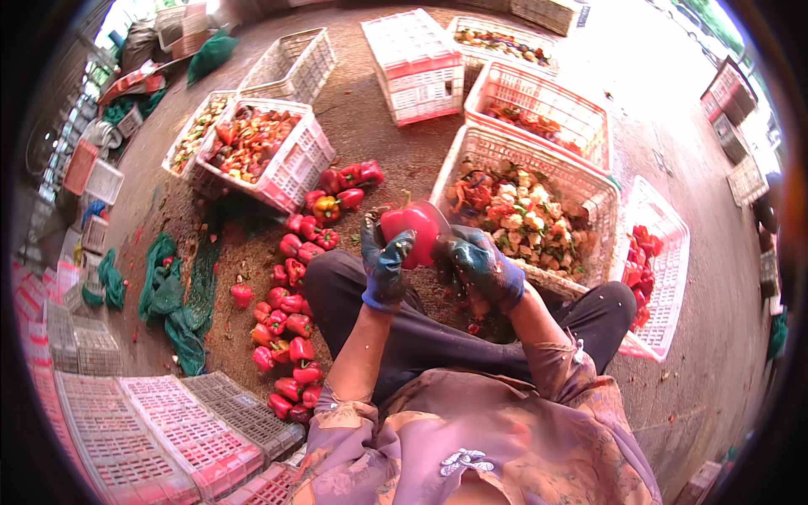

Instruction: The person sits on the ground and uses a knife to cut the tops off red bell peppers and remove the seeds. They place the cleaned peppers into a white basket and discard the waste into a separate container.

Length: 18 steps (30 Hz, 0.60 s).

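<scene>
My gloved left hand (386, 268) grips a red bell pepper (407, 224) from its left side, stem upward, above my crossed legs. My gloved right hand (480, 265) is closed at the pepper's right side. From its fingers a thin knife blade (440, 218) seems to reach along the pepper; the handle is hidden in the glove. Just beyond that hand stands a plastic crate (445, 165) of pale pepper cores and red scraps. A long row of whole red bell peppers (293, 303) lies on the floor left of my legs.
A low white crate (672, 278) with red peppers stands at right. Crates of scraps stand ahead (536, 95) and front left (309, 142). Green netting (167, 284) lies on the littered floor at left. Stacked crates (183, 429) fill the lower left.
</scene>
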Each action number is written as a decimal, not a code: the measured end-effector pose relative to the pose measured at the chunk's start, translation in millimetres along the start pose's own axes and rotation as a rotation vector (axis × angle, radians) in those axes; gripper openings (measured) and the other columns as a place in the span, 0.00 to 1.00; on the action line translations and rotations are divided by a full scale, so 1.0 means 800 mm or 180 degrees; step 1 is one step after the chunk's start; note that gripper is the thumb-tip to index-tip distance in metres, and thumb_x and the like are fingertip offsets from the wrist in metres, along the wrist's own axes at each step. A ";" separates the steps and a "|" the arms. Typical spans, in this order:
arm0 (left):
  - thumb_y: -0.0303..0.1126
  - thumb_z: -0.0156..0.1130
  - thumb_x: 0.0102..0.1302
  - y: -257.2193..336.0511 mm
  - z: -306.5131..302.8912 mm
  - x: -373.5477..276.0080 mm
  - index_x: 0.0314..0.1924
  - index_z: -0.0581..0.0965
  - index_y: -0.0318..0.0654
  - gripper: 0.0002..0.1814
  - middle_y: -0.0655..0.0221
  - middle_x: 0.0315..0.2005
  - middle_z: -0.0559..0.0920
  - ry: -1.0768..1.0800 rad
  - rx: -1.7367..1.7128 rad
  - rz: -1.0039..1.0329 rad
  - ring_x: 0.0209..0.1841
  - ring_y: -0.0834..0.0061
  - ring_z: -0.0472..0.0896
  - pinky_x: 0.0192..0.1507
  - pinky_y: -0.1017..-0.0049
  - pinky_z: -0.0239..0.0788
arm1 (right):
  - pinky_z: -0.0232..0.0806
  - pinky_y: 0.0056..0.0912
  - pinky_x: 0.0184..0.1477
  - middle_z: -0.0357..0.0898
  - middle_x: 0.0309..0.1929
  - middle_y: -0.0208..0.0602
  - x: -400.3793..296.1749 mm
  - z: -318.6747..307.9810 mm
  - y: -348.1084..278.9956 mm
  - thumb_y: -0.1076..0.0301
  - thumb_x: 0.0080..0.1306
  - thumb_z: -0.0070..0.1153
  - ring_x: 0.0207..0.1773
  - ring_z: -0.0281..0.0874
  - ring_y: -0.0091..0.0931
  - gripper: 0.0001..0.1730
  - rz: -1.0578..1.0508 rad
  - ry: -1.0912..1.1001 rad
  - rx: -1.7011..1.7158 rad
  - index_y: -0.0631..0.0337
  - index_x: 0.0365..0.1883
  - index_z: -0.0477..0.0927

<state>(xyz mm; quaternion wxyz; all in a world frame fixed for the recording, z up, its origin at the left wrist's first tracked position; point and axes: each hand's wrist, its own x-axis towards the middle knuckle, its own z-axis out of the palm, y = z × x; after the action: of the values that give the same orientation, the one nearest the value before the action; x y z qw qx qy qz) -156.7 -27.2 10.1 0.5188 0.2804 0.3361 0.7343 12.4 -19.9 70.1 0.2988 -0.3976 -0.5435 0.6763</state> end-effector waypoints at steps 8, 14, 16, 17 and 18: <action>0.28 0.67 0.60 -0.087 -0.015 0.024 0.49 0.74 0.39 0.18 0.68 0.41 0.82 0.0242 -0.0917 -0.0704 0.43 0.72 0.82 0.46 0.70 0.78 | 0.64 0.28 0.26 0.73 0.23 0.31 -0.033 -0.012 0.073 0.59 0.66 0.47 0.26 0.72 0.22 0.13 -0.0109 0.0279 -0.0129 0.60 0.37 0.75; 0.44 0.67 0.63 -0.087 -0.026 0.026 0.58 0.73 0.38 0.27 0.61 0.53 0.79 -0.0273 -0.1553 -0.1266 0.55 0.61 0.78 0.59 0.56 0.69 | 0.70 0.42 0.41 0.81 0.33 0.41 -0.068 -0.026 0.069 0.56 0.65 0.54 0.36 0.79 0.37 0.16 0.0015 0.0892 -0.0875 0.57 0.44 0.77; 0.49 0.64 0.64 -0.097 -0.020 0.017 0.62 0.69 0.38 0.32 0.58 0.58 0.75 -0.0508 -0.1508 -0.1400 0.59 0.58 0.74 0.62 0.53 0.66 | 0.71 0.41 0.48 0.80 0.45 0.44 -0.060 -0.028 0.044 0.56 0.64 0.59 0.47 0.79 0.35 0.27 -0.0368 0.1301 -0.0303 0.57 0.58 0.71; 0.49 0.63 0.65 -0.106 -0.022 0.009 0.63 0.68 0.38 0.33 0.58 0.59 0.75 -0.0678 -0.1705 -0.1620 0.60 0.58 0.74 0.62 0.53 0.66 | 0.70 0.39 0.53 0.78 0.53 0.45 -0.043 -0.034 0.032 0.55 0.62 0.62 0.54 0.77 0.33 0.37 -0.0748 0.1301 -0.0303 0.57 0.67 0.65; 0.49 0.62 0.66 -0.103 -0.003 -0.003 0.64 0.67 0.38 0.33 0.57 0.59 0.74 -0.0860 -0.1922 -0.1886 0.60 0.58 0.73 0.62 0.52 0.65 | 0.67 0.36 0.58 0.69 0.64 0.45 -0.022 -0.048 0.041 0.57 0.60 0.66 0.62 0.70 0.31 0.50 -0.0950 0.0956 -0.0088 0.58 0.74 0.51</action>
<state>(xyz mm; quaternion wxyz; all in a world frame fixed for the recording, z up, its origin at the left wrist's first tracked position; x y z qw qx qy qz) -110.6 -10.8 -56.5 0.8047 0.1013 0.1016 0.5760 54.9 -23.3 38.0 0.4678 -0.4131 -0.5549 0.5501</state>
